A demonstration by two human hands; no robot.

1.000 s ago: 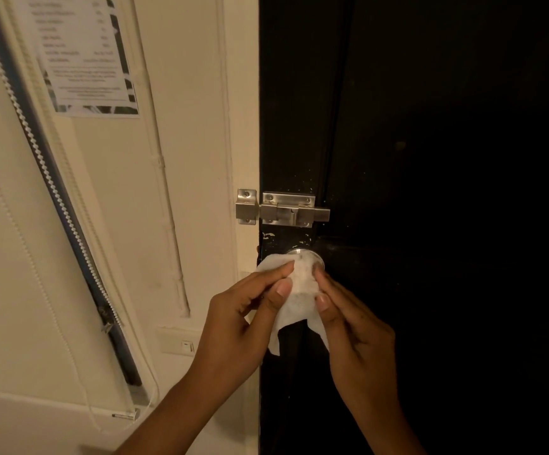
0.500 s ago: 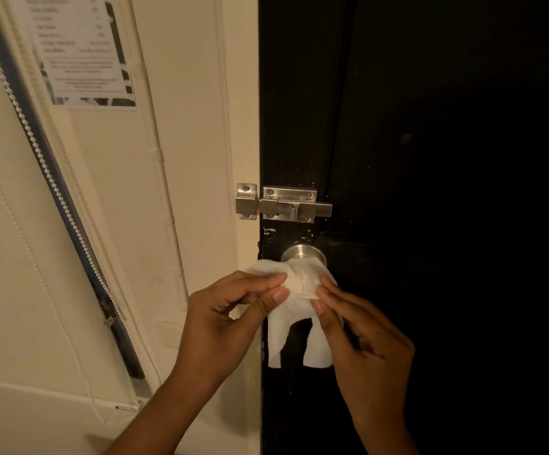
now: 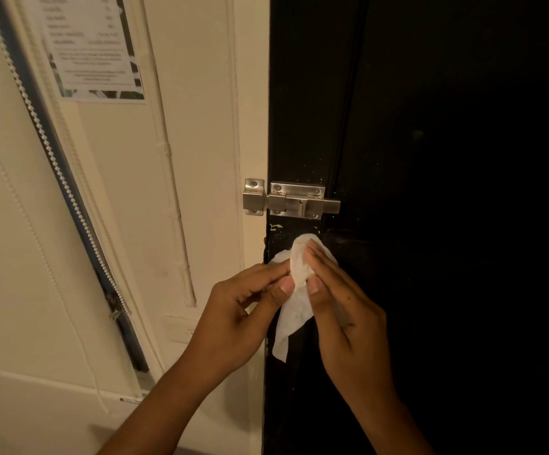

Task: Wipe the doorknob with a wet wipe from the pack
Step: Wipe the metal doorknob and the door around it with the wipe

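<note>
Crumpled white wet wipe (image 3: 294, 303) pinched between left hand (image 3: 240, 320) and right hand (image 3: 348, 320).

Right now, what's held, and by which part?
Both hands hold the wet wipe: left hand pinches its upper left edge, right hand presses its top, where the doorknob is hidden.

**Camera arrangement: single head-worn view**

One wide-angle camera, worn on the person's head, faces forward and slightly down at close range. The view is centred on the edge where the black painted door (image 3: 430, 159) meets the cream wall (image 3: 201, 142). The brushed-steel sliding bolt latch (image 3: 291, 201) sits just above centre. Both forearms enter from 6 o'clock, the left hand (image 3: 237, 320) and right hand (image 3: 348, 320) meeting just below centre. A printed paper notice (image 3: 92, 47) lies toward 11 o'clock. Straight edges bow toward the frame borders. No second view overlaps this one.
</note>
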